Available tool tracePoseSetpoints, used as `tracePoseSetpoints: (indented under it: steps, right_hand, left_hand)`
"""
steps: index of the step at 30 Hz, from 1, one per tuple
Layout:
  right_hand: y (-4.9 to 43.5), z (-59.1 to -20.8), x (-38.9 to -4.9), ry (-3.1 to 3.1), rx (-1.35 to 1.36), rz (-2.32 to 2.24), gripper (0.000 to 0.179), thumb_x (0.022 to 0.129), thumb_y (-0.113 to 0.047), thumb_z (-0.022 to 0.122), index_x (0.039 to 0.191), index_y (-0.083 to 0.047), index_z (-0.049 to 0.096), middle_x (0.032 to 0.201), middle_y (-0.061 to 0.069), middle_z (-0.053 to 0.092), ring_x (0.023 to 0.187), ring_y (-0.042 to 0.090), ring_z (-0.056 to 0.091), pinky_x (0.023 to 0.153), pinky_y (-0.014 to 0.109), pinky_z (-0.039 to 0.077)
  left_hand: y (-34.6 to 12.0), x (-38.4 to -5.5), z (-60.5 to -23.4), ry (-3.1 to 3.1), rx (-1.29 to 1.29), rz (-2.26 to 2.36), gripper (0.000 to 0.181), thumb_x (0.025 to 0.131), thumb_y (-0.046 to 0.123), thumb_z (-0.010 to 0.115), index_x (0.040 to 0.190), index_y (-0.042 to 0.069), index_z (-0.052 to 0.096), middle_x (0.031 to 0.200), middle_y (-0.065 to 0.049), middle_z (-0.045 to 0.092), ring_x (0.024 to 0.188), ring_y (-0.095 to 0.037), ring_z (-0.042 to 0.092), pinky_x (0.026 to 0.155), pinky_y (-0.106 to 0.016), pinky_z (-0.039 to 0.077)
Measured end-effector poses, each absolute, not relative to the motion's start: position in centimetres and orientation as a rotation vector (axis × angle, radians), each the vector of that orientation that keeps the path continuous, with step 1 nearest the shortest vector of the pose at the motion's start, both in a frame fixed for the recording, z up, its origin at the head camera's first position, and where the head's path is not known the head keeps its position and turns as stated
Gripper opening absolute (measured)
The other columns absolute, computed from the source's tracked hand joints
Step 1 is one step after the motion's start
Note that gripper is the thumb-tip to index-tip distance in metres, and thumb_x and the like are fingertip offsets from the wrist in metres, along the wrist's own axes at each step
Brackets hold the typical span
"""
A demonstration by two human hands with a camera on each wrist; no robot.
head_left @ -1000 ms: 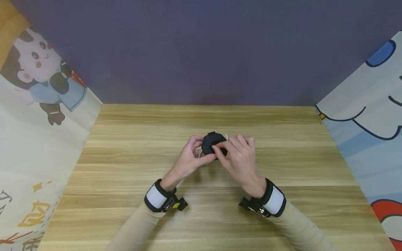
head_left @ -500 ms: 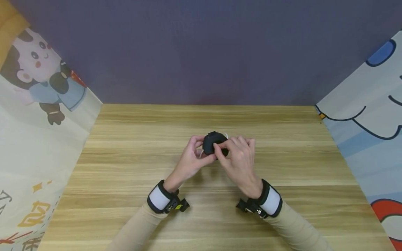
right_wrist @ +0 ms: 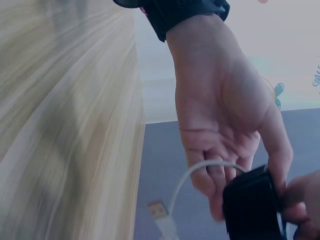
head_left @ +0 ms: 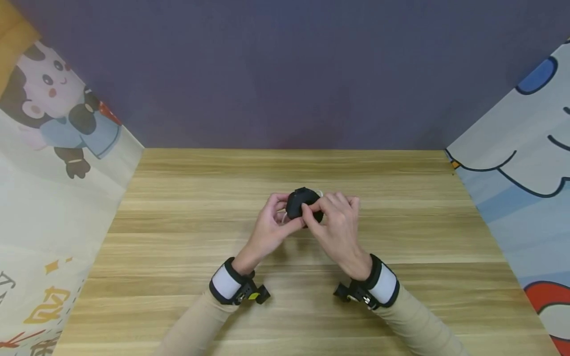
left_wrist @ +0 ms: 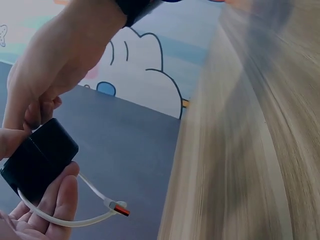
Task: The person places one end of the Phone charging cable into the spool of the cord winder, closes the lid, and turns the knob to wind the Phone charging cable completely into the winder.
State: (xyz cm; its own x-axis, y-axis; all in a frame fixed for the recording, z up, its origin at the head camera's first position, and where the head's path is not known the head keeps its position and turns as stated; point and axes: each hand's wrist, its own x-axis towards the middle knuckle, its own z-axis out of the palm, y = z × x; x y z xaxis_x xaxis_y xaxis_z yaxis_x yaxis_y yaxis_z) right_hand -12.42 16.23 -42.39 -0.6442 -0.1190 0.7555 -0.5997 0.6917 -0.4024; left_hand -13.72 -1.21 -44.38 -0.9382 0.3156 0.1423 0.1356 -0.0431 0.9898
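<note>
Both hands hold a black, rounded cable winder (head_left: 295,205) above the table. My left hand (head_left: 268,225) grips it from the left, its thumb along the lower edge and its fingers behind. With thumb and forefinger, my right hand (head_left: 340,225) pinches at the middle of the winder's face; those fingertips hide what lies beneath them. A white cable (left_wrist: 65,222) loops out of the winder's side in the left wrist view. Its USB plug (left_wrist: 120,209), orange-red inside, hangs free. From the right wrist, the winder (right_wrist: 252,205) appears edge-on against the left fingers.
The wood-grain table (head_left: 285,321) lies below the hands. A dark blue panel (head_left: 285,74) rises at its far edge, with cartoon-printed panels (head_left: 525,158) along the sides. Each wrist wears a strap with a small camera (head_left: 262,295).
The winder tilts slightly between frames, while both hands keep their hold. The right wrist has shifted a little to the left, and the left wrist a little to the right.
</note>
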Motion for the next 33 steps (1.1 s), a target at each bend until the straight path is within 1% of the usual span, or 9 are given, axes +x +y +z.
tracePoseSetpoints:
  steps: [4,8,10,13,15,17,21,26,33]
  right_hand:
    - [16.8,-42.1,-12.9,-2.136,0.637,0.893,0.031,0.099,-0.028,0.070,0.076,-0.007,0.066,0.066,0.004,0.054,0.067,0.022,0.048,0.075,0.047,0.026]
    - [17.7,-41.3,-13.7,-2.121,0.751,0.916,0.039,0.105,-0.038,0.060,0.084,-0.007,0.071,0.072,0.004,0.056,0.070,0.020,0.049,0.075,0.044,0.025]
    - [18.2,-40.8,-14.0,-2.146,0.820,0.905,0.031,0.103,-0.034,0.064,0.091,-0.008,0.074,0.078,0.003,0.060,0.073,0.020,0.051,0.075,0.041,0.026]
    - [18.9,-40.1,-14.6,-2.203,0.936,0.842,0.012,0.095,-0.020,0.075,0.100,-0.010,0.078,0.086,0.003,0.062,0.077,0.020,0.051,0.072,0.038,0.026]
    - [19.3,-39.7,-14.9,-2.248,1.002,0.820,0.016,0.089,-0.012,0.080,0.105,-0.011,0.079,0.090,0.003,0.063,0.079,0.020,0.051,0.072,0.036,0.026]
    - [19.5,-39.5,-15.2,-2.279,1.056,0.790,0.022,0.085,-0.009,0.082,0.107,-0.013,0.080,0.093,0.002,0.063,0.081,0.019,0.051,0.072,0.035,0.026]
    - [19.7,-39.0,-15.6,-2.291,1.151,0.746,0.024,0.084,-0.012,0.083,0.107,-0.017,0.081,0.095,0.002,0.063,0.083,0.018,0.052,0.072,0.035,0.028]
    - [19.7,-38.2,-16.1,-2.304,1.248,0.665,0.022,0.084,-0.016,0.083,0.106,-0.020,0.082,0.091,-0.001,0.060,0.078,0.015,0.049,0.072,0.034,0.030]
    - [19.6,-36.9,-16.7,-2.309,1.388,0.413,0.019,0.083,-0.020,0.085,0.101,-0.022,0.082,0.093,-0.003,0.060,0.081,0.017,0.053,0.072,0.035,0.033]
  left_hand:
    - [-1.5,-13.9,-44.1,2.044,0.456,2.119,0.056,0.091,0.005,0.074,0.140,-0.002,0.048,0.130,-0.024,0.063,0.090,-0.017,0.069,0.077,-0.024,0.057]
    - [-2.0,-14.2,-43.7,1.986,0.347,2.121,0.057,0.092,0.008,0.073,0.143,-0.001,0.049,0.131,-0.024,0.063,0.091,-0.015,0.070,0.080,-0.026,0.059]
    - [-2.2,-14.3,-43.4,1.947,0.289,2.126,0.057,0.092,0.009,0.073,0.143,-0.001,0.050,0.132,-0.024,0.063,0.091,-0.015,0.070,0.081,-0.029,0.060]
    - [-2.5,-14.5,-43.2,1.891,0.236,2.130,0.056,0.092,0.009,0.071,0.143,0.000,0.051,0.132,-0.024,0.063,0.088,-0.014,0.070,0.080,-0.033,0.060]
    - [-2.6,-14.6,-43.1,1.868,0.226,2.126,0.055,0.092,0.010,0.071,0.143,0.000,0.052,0.132,-0.024,0.064,0.085,-0.013,0.069,0.078,-0.033,0.059]
    - [-2.7,-14.6,-43.1,1.856,0.225,2.120,0.055,0.092,0.012,0.070,0.143,0.000,0.052,0.132,-0.023,0.064,0.080,-0.013,0.067,0.075,-0.030,0.058]
    - [-3.0,-14.7,-43.0,1.833,0.239,2.098,0.057,0.093,0.017,0.070,0.144,0.001,0.052,0.132,-0.022,0.064,0.076,-0.013,0.065,0.072,-0.028,0.056]
    - [-3.3,-14.9,-42.7,1.827,0.231,2.048,0.057,0.093,0.019,0.070,0.145,0.002,0.053,0.130,-0.020,0.067,0.077,-0.014,0.065,0.073,-0.030,0.055]
    - [-3.4,-15.2,-42.1,1.836,0.274,1.980,0.055,0.092,0.014,0.070,0.142,-0.004,0.055,0.121,-0.018,0.071,0.073,-0.012,0.065,0.068,-0.026,0.055]
